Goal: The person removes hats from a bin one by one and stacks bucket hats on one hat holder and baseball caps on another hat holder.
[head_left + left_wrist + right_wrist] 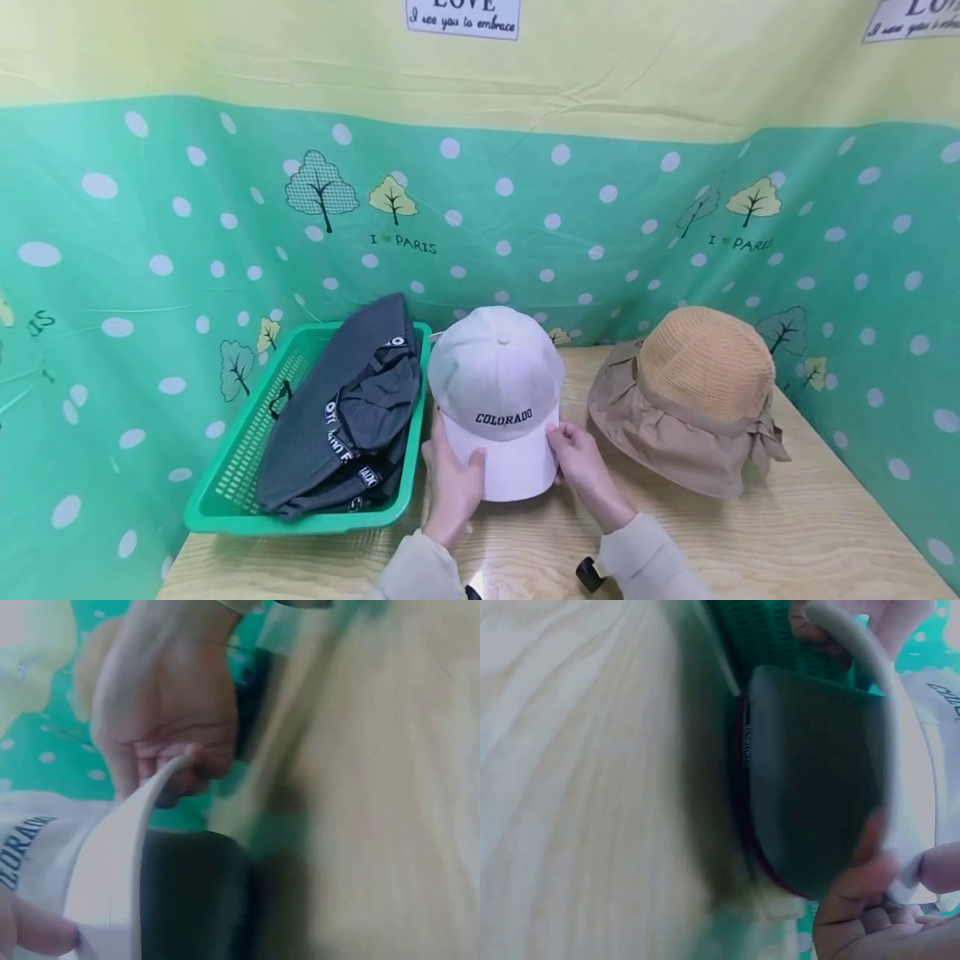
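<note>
A white baseball cap [498,375] with dark "COLORADO" lettering is held in front of me, its brim toward me. My left hand [455,479] grips the left side of the brim, thumb on top. On the opposite side my right hand [588,475] pinches the brim edge, thumb above and fingers curled beneath. Both wrist views show the brim [105,862] between the two hands, with the cap's dark, shaded underside [817,780] facing the wooden table.
Left of the cap, a green plastic basket [198,500] holds dark grey hats [337,417] with white-lettered bands. To the right, a tan sun hat [705,367] with a brown fabric brim sits on the wooden table [825,533]. A green and yellow patterned curtain [525,192] surrounds the table.
</note>
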{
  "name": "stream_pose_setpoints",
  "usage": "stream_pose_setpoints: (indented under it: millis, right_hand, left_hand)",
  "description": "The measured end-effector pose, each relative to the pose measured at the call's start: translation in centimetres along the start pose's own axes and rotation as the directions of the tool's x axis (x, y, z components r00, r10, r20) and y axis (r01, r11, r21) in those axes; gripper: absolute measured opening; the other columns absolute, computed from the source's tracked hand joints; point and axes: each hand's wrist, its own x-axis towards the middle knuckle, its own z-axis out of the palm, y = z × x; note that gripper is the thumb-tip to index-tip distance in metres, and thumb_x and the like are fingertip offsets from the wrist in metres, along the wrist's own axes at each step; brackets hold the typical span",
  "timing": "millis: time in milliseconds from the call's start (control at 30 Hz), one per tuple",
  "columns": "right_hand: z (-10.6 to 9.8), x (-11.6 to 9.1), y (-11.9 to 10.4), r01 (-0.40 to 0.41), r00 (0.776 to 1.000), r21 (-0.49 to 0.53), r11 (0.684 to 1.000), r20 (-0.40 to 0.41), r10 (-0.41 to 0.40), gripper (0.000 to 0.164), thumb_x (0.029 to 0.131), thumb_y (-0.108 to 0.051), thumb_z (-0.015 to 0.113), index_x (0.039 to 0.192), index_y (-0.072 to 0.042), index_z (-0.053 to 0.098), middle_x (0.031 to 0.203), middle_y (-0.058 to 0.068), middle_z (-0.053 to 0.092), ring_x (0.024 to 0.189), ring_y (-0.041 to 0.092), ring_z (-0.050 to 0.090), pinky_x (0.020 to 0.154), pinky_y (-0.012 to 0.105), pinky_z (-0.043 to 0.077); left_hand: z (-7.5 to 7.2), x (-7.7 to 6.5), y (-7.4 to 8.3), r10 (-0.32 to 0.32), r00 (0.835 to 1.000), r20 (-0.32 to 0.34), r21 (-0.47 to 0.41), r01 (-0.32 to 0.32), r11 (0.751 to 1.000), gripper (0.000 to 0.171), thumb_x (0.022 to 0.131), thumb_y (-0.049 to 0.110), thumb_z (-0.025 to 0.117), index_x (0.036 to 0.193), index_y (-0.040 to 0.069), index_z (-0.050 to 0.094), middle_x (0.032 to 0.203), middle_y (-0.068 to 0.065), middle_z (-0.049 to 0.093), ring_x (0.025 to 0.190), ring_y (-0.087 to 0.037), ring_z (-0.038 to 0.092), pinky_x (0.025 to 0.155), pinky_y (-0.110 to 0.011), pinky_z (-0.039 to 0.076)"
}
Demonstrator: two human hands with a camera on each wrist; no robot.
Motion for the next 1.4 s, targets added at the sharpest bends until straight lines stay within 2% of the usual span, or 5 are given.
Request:
stream_pose_setpoints:
  millis: [233, 800, 967, 1200, 1400]
  right_hand:
    - [0.3, 0.8, 1.5, 0.034, 0.999, -0.047, 0.998, 0.016, -0.033, 0.021, 0.1, -0.015, 0.048, 0.099, 0.005, 0.055, 0.066, 0.006, 0.052, 0.049, 0.018, 0.05, 0.047, 0.032, 0.048]
    - [0.2, 0.6, 2.3, 0.081, 0.996, -0.095, 0.992, 0.037, -0.078, 0.025, 0.101, -0.019, 0.047, 0.1, 0.005, 0.055, 0.067, 0.009, 0.055, 0.053, 0.02, 0.054, 0.05, 0.035, 0.052]
    - [-0.1, 0.0, 2.5, 0.086, 0.996, -0.127, 0.988, 0.003, -0.086, 0.02, 0.098, -0.014, 0.053, 0.098, 0.007, 0.052, 0.071, 0.012, 0.055, 0.055, 0.022, 0.056, 0.05, 0.035, 0.053]
    - [-0.8, -1.4, 2.0, 0.068, 0.994, -0.21, 0.975, -0.064, -0.083, 0.017, 0.096, -0.014, 0.056, 0.097, 0.002, 0.052, 0.072, 0.007, 0.052, 0.054, 0.02, 0.053, 0.047, 0.026, 0.044]
    - [-0.9, -2.8, 1.0, 0.119, 0.993, -0.167, 0.979, -0.004, -0.121, 0.005, 0.093, -0.003, 0.055, 0.093, 0.002, 0.056, 0.071, 0.012, 0.055, 0.048, 0.023, 0.053, 0.041, 0.024, 0.04]
  left_hand:
    - [1.3, 0.3, -2.1, 0.037, 0.996, -0.076, -0.04, -0.04, 0.998, 0.076, 0.08, -0.008, 0.066, 0.146, 0.001, 0.028, 0.126, -0.025, 0.038, 0.118, -0.038, 0.042, 0.106, -0.05, 0.029]
    - [1.1, 0.0, -3.3, -0.007, 1.0, -0.025, -0.006, 0.006, 1.0, 0.066, 0.086, 0.003, 0.064, 0.143, 0.0, 0.031, 0.128, -0.025, 0.038, 0.121, -0.039, 0.041, 0.105, -0.053, 0.03]
    - [0.5, -0.7, -3.5, -0.005, 1.0, 0.015, 0.018, 0.005, 1.0, 0.064, 0.089, 0.004, 0.061, 0.144, -0.004, 0.028, 0.129, -0.025, 0.036, 0.124, -0.038, 0.039, 0.107, -0.052, 0.03]
    - [-0.9, -1.9, -3.4, 0.052, 0.996, 0.078, 0.043, -0.056, 0.998, 0.061, 0.085, -0.003, 0.06, 0.14, -0.007, 0.033, 0.118, -0.02, 0.041, 0.112, -0.034, 0.049, 0.098, -0.047, 0.041]
    - [-2.8, -3.2, -2.8, 0.101, 0.969, 0.227, 0.073, -0.12, 0.99, 0.058, 0.089, 0.0, 0.059, 0.14, -0.006, 0.033, 0.12, -0.017, 0.041, 0.115, -0.031, 0.046, 0.1, -0.048, 0.039]
